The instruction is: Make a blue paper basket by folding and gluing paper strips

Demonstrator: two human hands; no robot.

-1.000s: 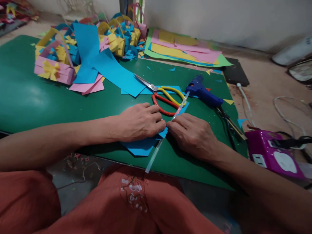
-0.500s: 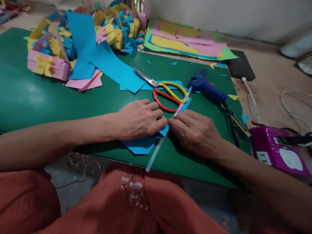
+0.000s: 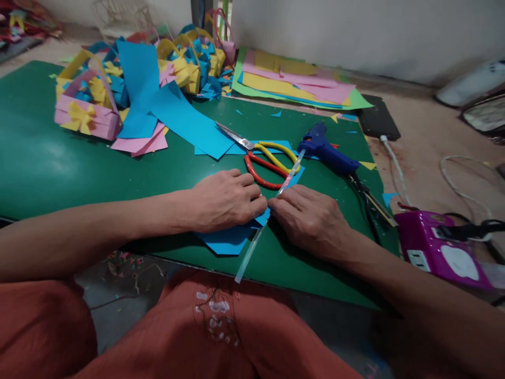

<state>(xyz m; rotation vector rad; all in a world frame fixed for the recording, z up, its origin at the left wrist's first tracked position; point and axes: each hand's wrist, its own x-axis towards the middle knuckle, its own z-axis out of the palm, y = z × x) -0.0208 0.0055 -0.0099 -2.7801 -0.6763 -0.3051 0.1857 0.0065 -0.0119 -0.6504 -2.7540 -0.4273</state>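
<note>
Pressed down on a folded blue paper piece [image 3: 229, 241] is my left hand [image 3: 226, 200], its fingers curled and closed over the paper's edge. My right hand [image 3: 310, 218] meets it at the paper's right end, thumb and fingertips pinched together there; the tips are partly hidden. A long translucent glue stick [image 3: 249, 258] runs beneath the paper and beside my right fingers, up to the blue glue gun [image 3: 329, 155]. Just beyond my hands lie scissors [image 3: 266, 166] with one red and one yellow handle, blades pointing left.
Small paper baskets [image 3: 89, 113] with yellow bows stand at the back left, beside long blue paper strips [image 3: 189, 118]. Stacked coloured sheets [image 3: 292, 79] lie at the back. A black phone-like slab [image 3: 379, 117] and a purple power socket box [image 3: 442, 250] with cords sit right.
The camera view has shifted slightly, so the scene sits a little lower and the table's right side further left. Both hands keep their hold on the blue paper.
</note>
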